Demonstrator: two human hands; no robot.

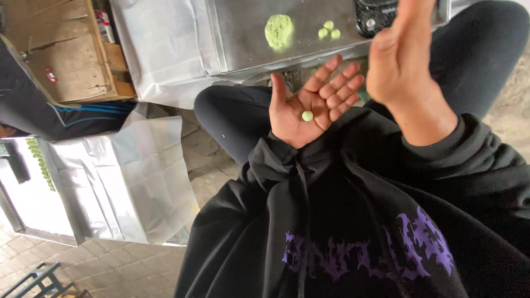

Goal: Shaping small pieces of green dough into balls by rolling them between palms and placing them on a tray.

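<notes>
Left hand [309,107] lies palm up, fingers spread, not clenched; a small green dough ball [307,116] rests loose in the middle of the palm, nothing closed round it. Right hand [400,52] is raised flat and empty, edge-on to the camera, beside and slightly above the left, apart from the ball. The ball is round, with no long axis. Beyond the fingertips, on the metal tray [243,38], sit a larger green dough lump [279,30] and three small green balls [329,30]. White paper [160,44] covers the surfaces nearby.
</notes>
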